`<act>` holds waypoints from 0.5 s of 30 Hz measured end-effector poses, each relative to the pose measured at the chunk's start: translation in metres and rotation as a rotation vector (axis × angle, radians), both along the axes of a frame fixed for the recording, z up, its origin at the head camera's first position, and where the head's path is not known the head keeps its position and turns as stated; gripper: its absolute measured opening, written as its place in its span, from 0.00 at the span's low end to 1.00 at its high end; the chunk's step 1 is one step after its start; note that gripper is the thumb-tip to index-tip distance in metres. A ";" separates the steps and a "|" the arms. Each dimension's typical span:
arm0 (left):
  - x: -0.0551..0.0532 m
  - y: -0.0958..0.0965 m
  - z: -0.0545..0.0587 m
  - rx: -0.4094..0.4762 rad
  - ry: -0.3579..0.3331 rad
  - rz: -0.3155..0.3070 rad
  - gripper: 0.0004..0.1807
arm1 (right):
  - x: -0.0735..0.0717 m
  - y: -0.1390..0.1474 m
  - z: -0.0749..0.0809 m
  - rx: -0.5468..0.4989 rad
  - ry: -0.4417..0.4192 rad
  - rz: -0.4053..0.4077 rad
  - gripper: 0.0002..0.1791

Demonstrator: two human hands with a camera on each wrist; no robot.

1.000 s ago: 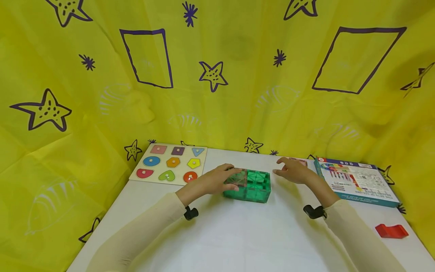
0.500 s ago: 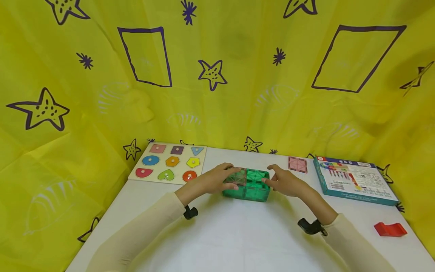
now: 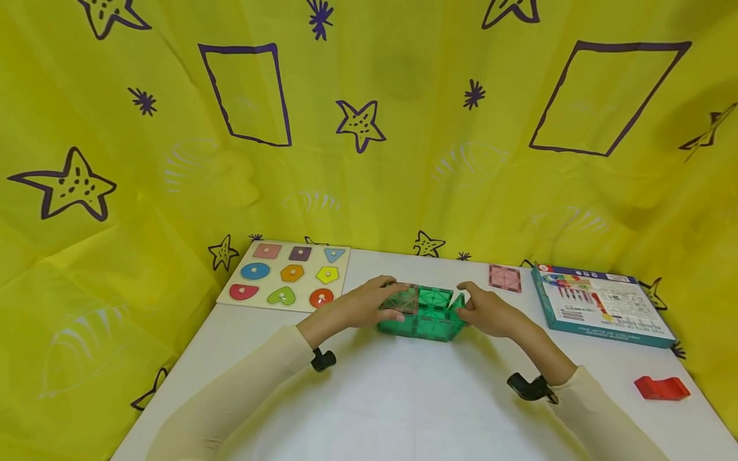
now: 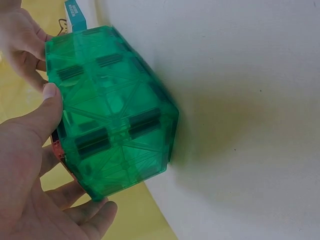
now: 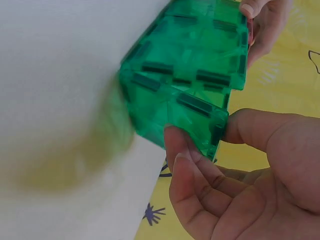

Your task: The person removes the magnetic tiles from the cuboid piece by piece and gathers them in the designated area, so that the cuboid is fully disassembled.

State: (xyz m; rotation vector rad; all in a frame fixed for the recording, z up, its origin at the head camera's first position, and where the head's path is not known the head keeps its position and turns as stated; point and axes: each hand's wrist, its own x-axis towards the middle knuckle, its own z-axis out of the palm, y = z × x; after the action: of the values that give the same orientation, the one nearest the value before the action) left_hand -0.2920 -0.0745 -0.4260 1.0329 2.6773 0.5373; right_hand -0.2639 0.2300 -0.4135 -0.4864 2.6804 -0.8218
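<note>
Left hand [image 3: 359,306] grips green tile box [image 3: 428,326], right hand [image 3: 491,312] pinches its end panel [image 5: 156,104]

Nearest: two cream sleeves [image 3: 239,400] come in from the bottom corners, forearms slanting inward and away over the white table [image 3: 369,410]. Each wrist wears a black camera mount [image 3: 526,387]. Right side, beyond the right forearm: a red block [image 3: 662,388] near the table's edge.

Hands meet the box just right of middle, box sitting on the table. Left hand comes in from the left, wrist low, back of the hand up. Its thumb lies on the near upper edge; the other fingers reach over the top and curl round the left end, per the left wrist view. So a firm hold. A pink tile [image 3: 407,301] covers the left part of the box's top, partly under those fingers; the right part of the top is green.

Right hand comes in from the right, forearm angled inward, thumb and index bent toward each other. Thumb and fingertips pinch the edge of the panel, which angles out from the box's right end with a gap showing between. Right wrist view: fingertips against the panel's outer face, palm toward the camera.

Farther: a shape puzzle board [image 3: 275,274] beyond the left hand; past the right hand, a pink square tile [image 3: 505,278] flat on the table, and right of that a printed box [image 3: 611,310]. Farthest: yellow curtain [image 3: 403,186] with dark star drawings.
</note>
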 end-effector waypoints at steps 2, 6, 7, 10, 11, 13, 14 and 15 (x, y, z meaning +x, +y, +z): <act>0.000 -0.001 0.000 0.000 0.003 0.001 0.40 | 0.002 0.004 0.000 0.010 0.002 -0.013 0.33; -0.001 -0.002 -0.001 0.002 0.004 0.000 0.40 | 0.002 0.011 -0.003 0.032 -0.006 -0.030 0.32; 0.000 -0.002 -0.001 0.002 0.003 0.000 0.40 | 0.002 0.012 -0.003 0.038 -0.006 -0.034 0.31; 0.000 -0.001 0.000 0.002 0.000 -0.003 0.40 | 0.003 0.016 -0.005 0.058 -0.004 -0.038 0.33; 0.000 -0.001 0.000 0.001 0.000 -0.002 0.40 | 0.003 0.017 -0.005 0.063 -0.001 -0.035 0.35; 0.000 0.000 0.000 -0.002 -0.002 0.000 0.40 | 0.004 0.019 -0.006 0.076 -0.001 -0.037 0.40; 0.000 0.000 0.000 -0.003 -0.004 0.002 0.40 | 0.005 0.020 -0.006 0.081 -0.001 -0.033 0.42; 0.001 0.000 0.000 -0.002 -0.006 0.003 0.40 | 0.005 0.021 -0.007 0.084 -0.003 -0.028 0.45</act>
State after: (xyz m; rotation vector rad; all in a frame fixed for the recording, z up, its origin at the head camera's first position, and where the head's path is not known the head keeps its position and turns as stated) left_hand -0.2915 -0.0745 -0.4265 1.0247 2.6744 0.5372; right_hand -0.2586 0.2508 -0.4200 -0.4277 2.7117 -0.7131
